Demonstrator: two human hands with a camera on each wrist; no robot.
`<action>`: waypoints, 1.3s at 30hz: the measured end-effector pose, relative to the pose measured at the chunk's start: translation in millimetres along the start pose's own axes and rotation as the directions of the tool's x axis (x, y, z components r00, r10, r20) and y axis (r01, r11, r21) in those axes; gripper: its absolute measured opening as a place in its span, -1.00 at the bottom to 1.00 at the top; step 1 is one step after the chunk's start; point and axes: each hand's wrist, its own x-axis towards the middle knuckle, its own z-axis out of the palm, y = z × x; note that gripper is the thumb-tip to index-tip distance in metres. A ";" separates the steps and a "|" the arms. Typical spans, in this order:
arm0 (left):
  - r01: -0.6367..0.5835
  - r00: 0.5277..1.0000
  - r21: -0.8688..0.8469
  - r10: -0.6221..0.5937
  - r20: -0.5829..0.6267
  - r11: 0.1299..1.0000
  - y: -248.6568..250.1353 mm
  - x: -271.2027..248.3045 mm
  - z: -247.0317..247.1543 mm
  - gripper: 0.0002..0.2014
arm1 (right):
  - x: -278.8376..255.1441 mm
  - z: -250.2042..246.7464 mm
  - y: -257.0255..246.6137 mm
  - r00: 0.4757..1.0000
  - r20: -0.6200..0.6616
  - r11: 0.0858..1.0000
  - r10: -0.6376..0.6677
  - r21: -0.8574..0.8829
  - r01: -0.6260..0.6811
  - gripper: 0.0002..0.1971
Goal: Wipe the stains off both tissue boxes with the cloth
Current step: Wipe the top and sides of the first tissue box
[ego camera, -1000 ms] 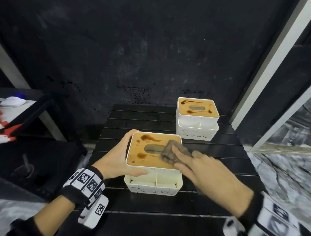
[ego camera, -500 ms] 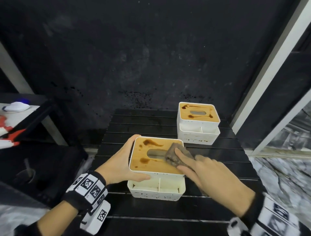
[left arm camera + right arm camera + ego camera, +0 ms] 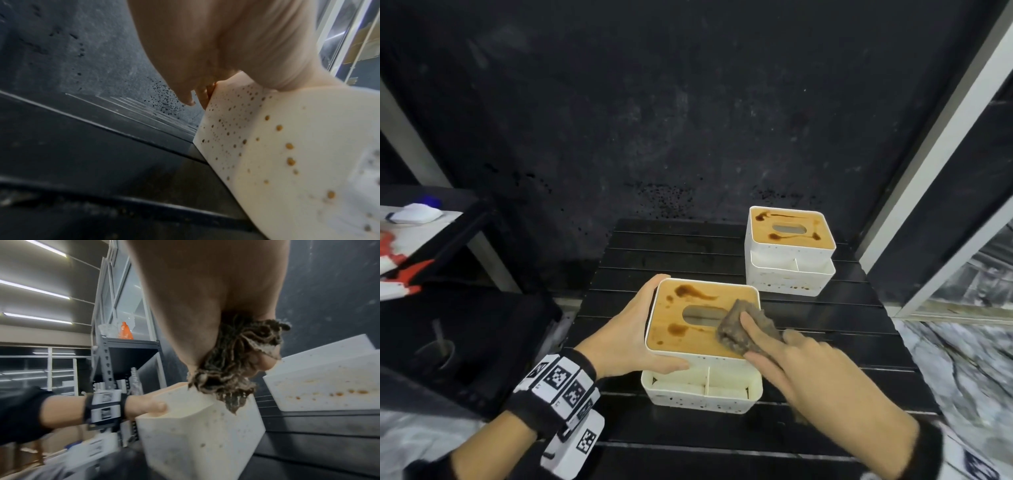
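The near tissue box [image 3: 688, 342] is white with a wooden lid that carries brown stains left of its slot. My left hand [image 3: 633, 329] grips its left side, fingers round the far corner and thumb along the front edge; the left wrist view shows that hand [image 3: 226, 40] on the speckled box wall [image 3: 287, 154]. My right hand [image 3: 808, 370] holds a bunched grey-brown cloth [image 3: 729, 337] against the lid's right part. In the right wrist view the cloth [image 3: 226, 378] bulges from under the hand. The far tissue box [image 3: 789, 240], also stained, stands back right.
Both boxes stand on a black slatted table [image 3: 688, 260] against a dark wall. A low shelf with a white object [image 3: 414, 214] is at the left. A white frame post [image 3: 928, 171] rises at the right, with marble floor below it.
The cloth under my right hand has slid slightly toward the lid's near right corner. My left hand keeps the same hold on the box.
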 end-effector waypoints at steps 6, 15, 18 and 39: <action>0.000 1.000 -0.014 0.000 -0.010 1.000 -1.2 0.1 0.1 0.11 | -6.0 -7.6 -9.5 0.999 -0.039 0.998 0.005 -0.059 -0.007 -0.34; 0.022 1.000 -0.015 -0.023 -0.013 1.000 -2.2 -1.4 0.7 0.15 | 4.5 -6.3 -7.3 1.000 -0.003 1.000 0.013 -0.002 -0.013 -0.36; 0.018 1.000 -0.021 -0.018 -0.005 1.000 -3.9 -0.3 1.5 0.15 | -15.4 -11.8 -14.0 0.999 0.041 0.999 -0.035 0.012 0.034 -0.30; 0.077 0.996 -0.110 -0.080 -0.027 0.991 -11.2 -3.0 3.1 0.23 | 113.2 -35.3 -24.7 0.894 0.021 0.826 -0.448 -0.372 0.423 -0.41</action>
